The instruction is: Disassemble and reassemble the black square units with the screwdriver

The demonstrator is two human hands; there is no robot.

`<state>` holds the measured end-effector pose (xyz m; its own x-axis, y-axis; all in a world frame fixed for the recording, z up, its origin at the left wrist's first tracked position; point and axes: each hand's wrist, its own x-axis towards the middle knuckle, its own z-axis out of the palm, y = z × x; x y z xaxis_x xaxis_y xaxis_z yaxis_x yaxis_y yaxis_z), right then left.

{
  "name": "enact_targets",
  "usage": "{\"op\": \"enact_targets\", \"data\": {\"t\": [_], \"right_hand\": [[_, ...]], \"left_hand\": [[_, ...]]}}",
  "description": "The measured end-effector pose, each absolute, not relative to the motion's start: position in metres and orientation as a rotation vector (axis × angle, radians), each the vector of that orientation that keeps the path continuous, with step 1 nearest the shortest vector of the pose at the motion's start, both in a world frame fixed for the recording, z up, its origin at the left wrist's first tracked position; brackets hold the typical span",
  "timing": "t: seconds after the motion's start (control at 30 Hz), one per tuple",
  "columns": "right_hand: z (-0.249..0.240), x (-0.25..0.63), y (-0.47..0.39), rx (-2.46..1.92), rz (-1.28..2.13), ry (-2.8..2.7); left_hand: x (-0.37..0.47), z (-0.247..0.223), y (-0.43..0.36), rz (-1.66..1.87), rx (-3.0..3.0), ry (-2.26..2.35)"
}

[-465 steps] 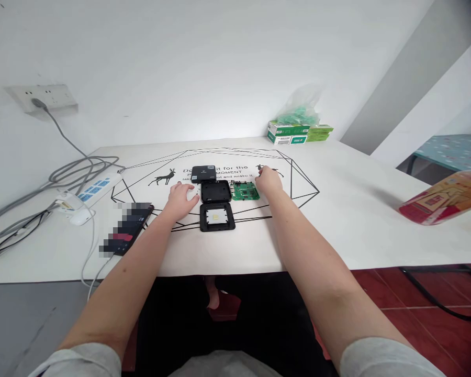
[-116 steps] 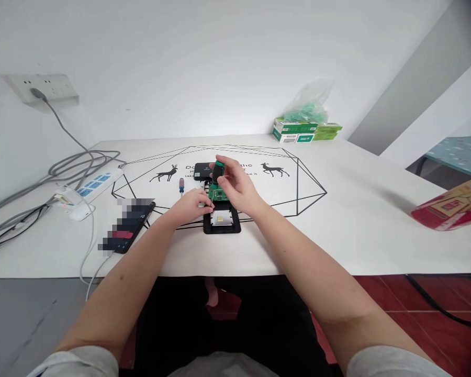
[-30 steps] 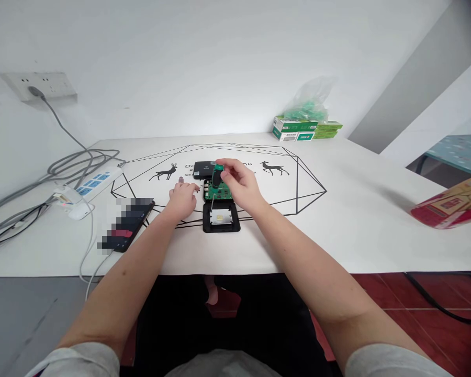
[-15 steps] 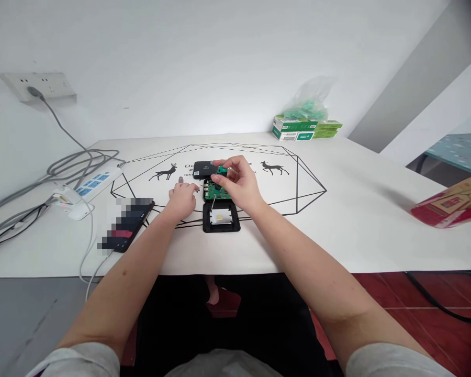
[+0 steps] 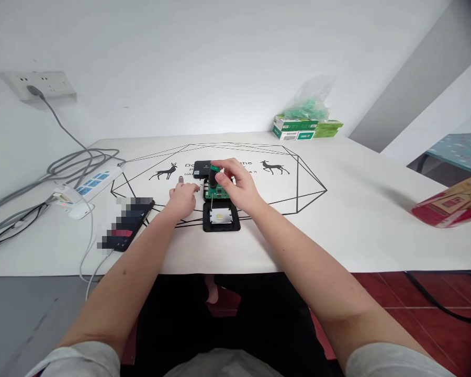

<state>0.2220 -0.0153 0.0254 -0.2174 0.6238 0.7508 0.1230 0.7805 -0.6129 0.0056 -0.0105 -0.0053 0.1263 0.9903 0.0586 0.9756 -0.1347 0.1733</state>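
My right hand (image 5: 237,183) grips the green and black handle of a screwdriver (image 5: 213,177). The tool stands nearly upright, its thin shaft reaching down to the front left of a green circuit board (image 5: 222,194) in a black case. Just in front of that board lies a black frame-like cover (image 5: 222,229) with a silver plate inside. A flat black box (image 5: 201,168) with a white label sits behind the board. To the left, my left hand (image 5: 182,200) rests on the table with fingers apart, close to tiny dark pieces too small to name.
A phone (image 5: 135,225) with a cable lies left of my left forearm. Farther left are a power strip (image 5: 96,184) and coiled grey cables (image 5: 78,157). Green and white boxes (image 5: 296,128) stand against the wall under a plastic bag (image 5: 310,102). A red and yellow package (image 5: 451,201) lies far right.
My right hand has shifted its grip, and the screwdriver's handle has swung left, so the tool stands more upright. My left hand has stayed in place.
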Motion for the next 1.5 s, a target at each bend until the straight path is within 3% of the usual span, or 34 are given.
{"op": "enact_targets", "data": {"t": [0.4,0.67,1.2,1.5], "right_hand": [[0.0247,0.2211,-0.0121,-0.614,0.492,-1.673],[0.0205,0.2151,-0.0131,-0.548,0.866,-1.575],[0.0283,0.2228,-0.0174,-0.594,0.576,-1.72],[0.0251,0.2208,-0.0127,-0.643,0.677,-1.704]], "left_hand": [[0.0084,-0.003,-0.0127,0.259,2.301,1.983],[0.008,-0.0036,-0.0139,0.237,2.351,2.005],[0.0111,0.0016,-0.0161,0.217,2.288,2.068],[0.0102,0.0012,-0.0156,0.214,2.292,2.055]]}}
